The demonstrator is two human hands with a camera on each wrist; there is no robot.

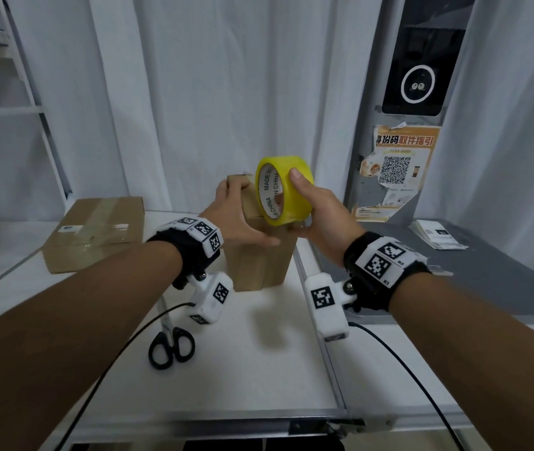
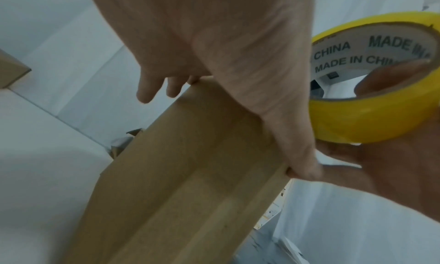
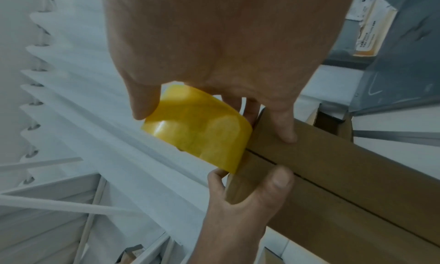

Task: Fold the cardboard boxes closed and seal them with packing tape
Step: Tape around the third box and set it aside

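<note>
A small brown cardboard box [image 1: 260, 265] stands upright on the white table [image 1: 259, 353], flaps folded shut with a seam [image 3: 309, 176] along its face. My left hand [image 1: 239, 219] grips the box's top end, thumb [image 3: 278, 183] on the near face, fingers [image 2: 147, 91] over the far side. My right hand [image 1: 311, 209] holds a yellow roll of packing tape [image 1: 283, 190] against the box's top right edge, thumb on the roll's outer face, with the fingers [image 3: 285, 128] lying along the box. The roll [image 2: 371, 91] reads "MADE IN CHINA" inside its core.
A flat taped cardboard box [image 1: 93, 232] lies at the table's back left. Black-handled scissors [image 1: 171, 346] lie near the front, left of centre. A grey counter [image 1: 454, 288] with a stack of cards [image 1: 438, 236] adjoins on the right. White curtains hang behind.
</note>
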